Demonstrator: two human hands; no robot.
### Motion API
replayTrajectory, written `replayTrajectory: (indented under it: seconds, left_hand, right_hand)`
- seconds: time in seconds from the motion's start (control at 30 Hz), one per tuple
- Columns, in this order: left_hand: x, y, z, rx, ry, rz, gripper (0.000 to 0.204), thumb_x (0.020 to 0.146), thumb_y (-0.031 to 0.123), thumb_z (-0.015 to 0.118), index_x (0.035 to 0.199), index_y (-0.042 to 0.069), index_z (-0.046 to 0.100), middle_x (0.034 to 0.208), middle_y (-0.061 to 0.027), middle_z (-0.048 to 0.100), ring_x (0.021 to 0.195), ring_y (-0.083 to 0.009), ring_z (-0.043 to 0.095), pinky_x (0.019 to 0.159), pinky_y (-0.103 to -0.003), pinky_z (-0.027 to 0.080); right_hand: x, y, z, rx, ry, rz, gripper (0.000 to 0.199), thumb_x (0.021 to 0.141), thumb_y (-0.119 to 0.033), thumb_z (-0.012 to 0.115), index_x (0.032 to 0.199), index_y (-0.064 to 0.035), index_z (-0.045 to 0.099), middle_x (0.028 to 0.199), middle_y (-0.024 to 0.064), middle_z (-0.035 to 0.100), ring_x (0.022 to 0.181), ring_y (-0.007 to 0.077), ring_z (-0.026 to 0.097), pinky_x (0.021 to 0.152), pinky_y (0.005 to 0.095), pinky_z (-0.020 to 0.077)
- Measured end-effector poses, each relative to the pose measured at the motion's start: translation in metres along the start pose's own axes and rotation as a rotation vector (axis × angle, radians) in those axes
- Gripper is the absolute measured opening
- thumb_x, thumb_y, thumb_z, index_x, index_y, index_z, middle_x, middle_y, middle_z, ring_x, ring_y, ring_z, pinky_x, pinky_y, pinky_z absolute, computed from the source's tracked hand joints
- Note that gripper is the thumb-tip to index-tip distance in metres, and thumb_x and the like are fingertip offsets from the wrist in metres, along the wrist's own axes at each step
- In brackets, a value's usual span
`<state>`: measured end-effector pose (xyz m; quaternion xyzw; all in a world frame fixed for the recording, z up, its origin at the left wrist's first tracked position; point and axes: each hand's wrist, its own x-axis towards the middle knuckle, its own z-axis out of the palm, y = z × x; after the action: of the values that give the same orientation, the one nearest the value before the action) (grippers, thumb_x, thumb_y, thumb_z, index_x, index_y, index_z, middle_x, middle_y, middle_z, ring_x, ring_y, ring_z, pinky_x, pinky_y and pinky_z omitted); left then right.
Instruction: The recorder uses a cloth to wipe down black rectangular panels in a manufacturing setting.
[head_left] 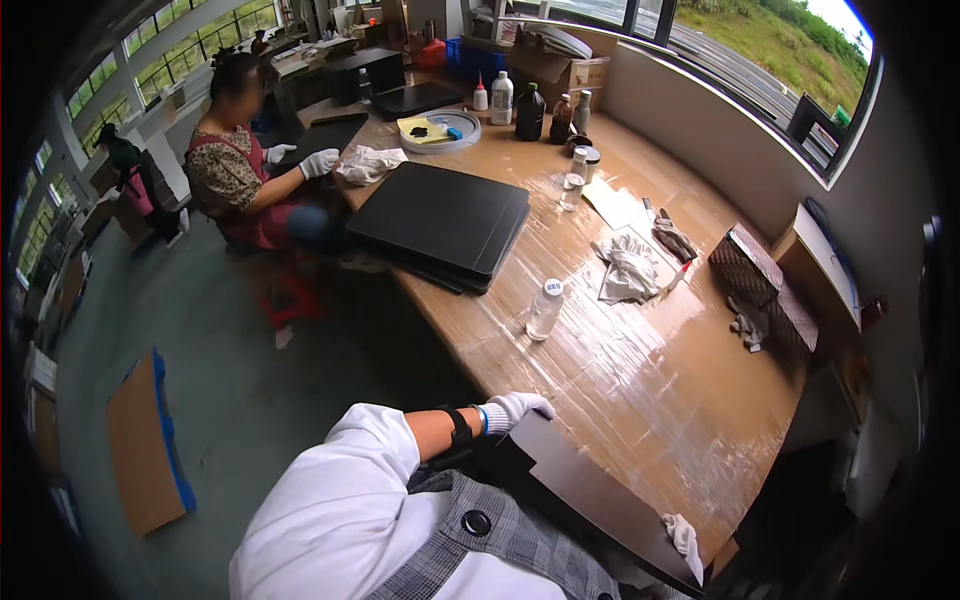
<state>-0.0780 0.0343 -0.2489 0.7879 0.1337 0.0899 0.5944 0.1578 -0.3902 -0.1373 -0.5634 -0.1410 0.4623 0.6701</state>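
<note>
My left hand (520, 408), in a white knitted glove, is closed on the left end of a long, dark flat panel (605, 490). The panel slants along the table's near edge, in front of my body. At its right end lies a crumpled white shape (683, 543), a glove or a cloth; I cannot make out fingers of my right hand there, and my right forearm is hidden. Beyond the panel, a clear bottle with a white cap (545, 310) stands on the film-covered table (620, 385). Farther left rests a stack of black panels (440, 215).
A white rag (630, 268) and grey gloves (673, 238) lie beyond the bottle. Patterned boxes (765, 280) stand at the right. Several bottles (530, 112) and a round white lid (440, 130) are at the back. A co-worker with white gloves (320, 163) sits at the far left.
</note>
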Motion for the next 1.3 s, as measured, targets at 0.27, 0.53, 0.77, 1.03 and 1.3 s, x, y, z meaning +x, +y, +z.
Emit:
replayTrajectory:
  seconds: [0.27, 0.53, 0.77, 1.03, 1.3]
  left_hand:
    - [-0.001, 0.037, 0.019, -0.384, 0.167, -0.133, 0.017, 0.084, 0.017, 0.062, 0.096, 0.008, 0.070, 0.093, -0.0055, 0.068, 0.088, -0.0178, 0.061, 0.083, -0.030, 0.048]
    - [0.075, 0.151, 0.017, -0.030, 0.293, 0.712, 0.024, 0.084, 0.015, 0.064, 0.105, 0.006, 0.054, 0.105, -0.0106, 0.052, 0.101, -0.0232, 0.051, 0.091, -0.032, 0.040]
    - [-0.026, 0.259, -0.036, -0.602, 0.232, 0.472, 0.031, 0.094, 0.035, 0.057, 0.107, 0.007, 0.060, 0.103, -0.0029, 0.059, 0.088, -0.0108, 0.057, 0.081, -0.027, 0.049]
    - [-0.174, 0.227, -0.133, -0.002, 0.348, 0.615, 0.076, 0.088, -0.001, 0.061, 0.152, 0.010, 0.023, 0.153, -0.0147, 0.032, 0.141, -0.0236, 0.031, 0.115, -0.033, 0.028]
    - [-0.309, 0.200, -0.220, -1.338, 0.094, 0.435, 0.070, 0.091, 0.011, 0.057, 0.152, 0.010, 0.022, 0.140, -0.0080, 0.046, 0.118, -0.0179, 0.055, 0.098, -0.039, 0.048]
  right_hand:
    - [-0.015, -0.027, 0.074, -0.256, 0.162, 0.063, 0.023, 0.098, -0.024, 0.052, 0.107, -0.0029, 0.058, 0.096, 0.0053, 0.059, 0.085, 0.0123, 0.057, 0.080, 0.0266, 0.0489]
    - [0.030, -0.057, 0.163, -0.338, 0.155, -0.183, 0.024, 0.098, -0.023, 0.051, 0.107, -0.0027, 0.058, 0.096, 0.0053, 0.059, 0.085, 0.0126, 0.057, 0.080, 0.0267, 0.0488]
    - [0.061, -0.071, 0.256, -0.337, 0.072, -0.350, 0.024, 0.098, -0.023, 0.051, 0.108, -0.0025, 0.058, 0.096, 0.0052, 0.059, 0.085, 0.0128, 0.057, 0.080, 0.0268, 0.0487]
    - [0.067, -0.062, 0.372, -0.305, -0.013, -0.462, 0.024, 0.099, -0.023, 0.051, 0.109, -0.0023, 0.058, 0.096, 0.0052, 0.059, 0.085, 0.0131, 0.057, 0.079, 0.0270, 0.0486]
    - [0.072, -0.045, 0.467, -0.240, -0.082, -0.514, 0.024, 0.099, -0.023, 0.050, 0.109, -0.0021, 0.058, 0.096, 0.0051, 0.059, 0.085, 0.0133, 0.057, 0.079, 0.0271, 0.0485]
